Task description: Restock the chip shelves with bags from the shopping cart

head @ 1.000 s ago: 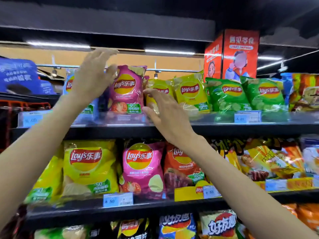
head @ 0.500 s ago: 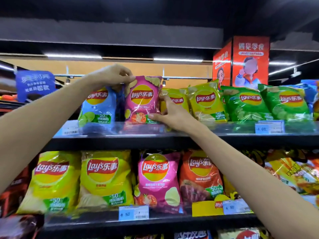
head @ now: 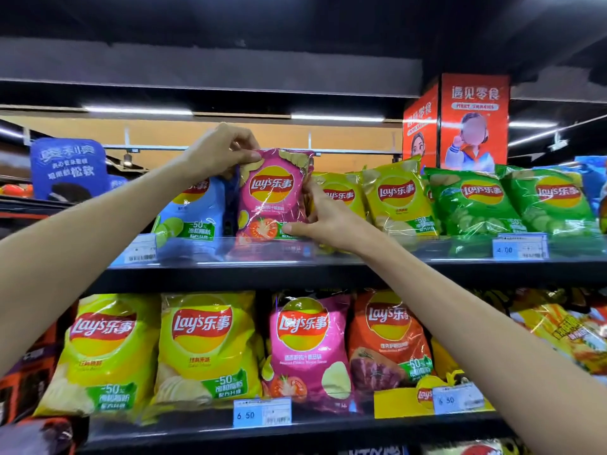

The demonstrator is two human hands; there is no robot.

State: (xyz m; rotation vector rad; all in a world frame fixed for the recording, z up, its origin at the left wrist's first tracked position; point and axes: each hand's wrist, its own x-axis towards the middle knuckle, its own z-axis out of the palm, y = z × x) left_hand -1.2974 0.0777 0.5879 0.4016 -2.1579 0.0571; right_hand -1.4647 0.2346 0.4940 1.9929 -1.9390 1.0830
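Note:
A pink Lay's chip bag stands upright on the top shelf, between a light blue bag and a yellow bag. My left hand pinches the pink bag's top left corner. My right hand holds its right edge and lower right corner, thumb at the bottom. The shopping cart is out of view.
Yellow and green bags fill the top shelf to the right. The shelf below holds yellow, pink and orange bags. A red cardboard sign stands above at the right. Price tags line the shelf edges.
My left hand came down from open fingers to pinch the pink bag's top corner. My right hand moved onto the bag's right edge. The camera moved closer.

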